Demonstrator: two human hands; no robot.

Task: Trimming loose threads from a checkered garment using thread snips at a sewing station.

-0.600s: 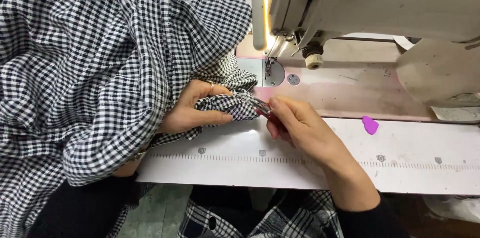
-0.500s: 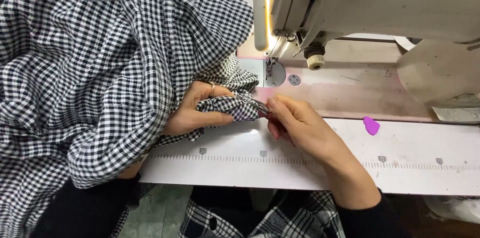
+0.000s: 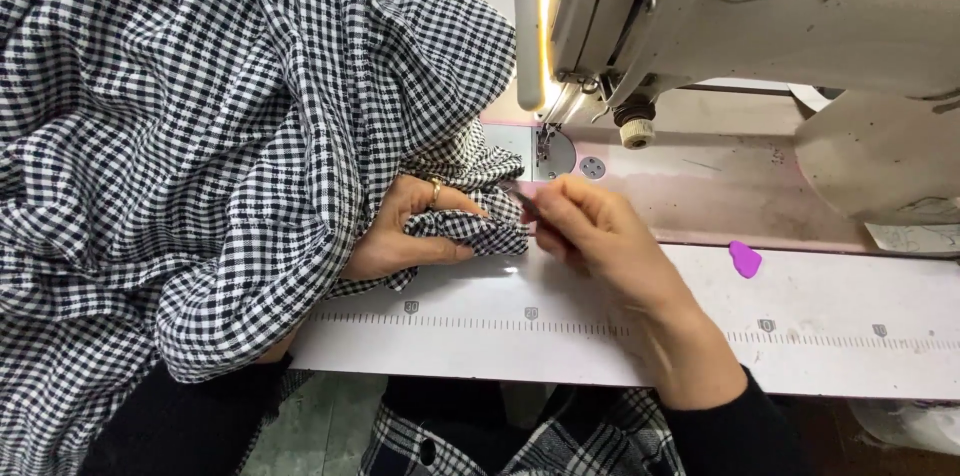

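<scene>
Left hand (image 3: 405,231) pinching bunched black-and-white checked fabric (image 3: 200,136), right hand (image 3: 590,231) gripping a small metal tool (image 3: 520,194) at the fabric's edge, sewing machine (image 3: 750,6) beyond, purple chalk (image 3: 745,259) at right on the table (image 3: 850,336)

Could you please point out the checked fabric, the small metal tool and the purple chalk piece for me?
checked fabric (image 3: 230,136), head view, on the big bunched fold at left.
small metal tool (image 3: 522,196), head view, on the tip showing past the right hand (image 3: 600,236).
purple chalk piece (image 3: 745,259), head view, on its middle.
</scene>
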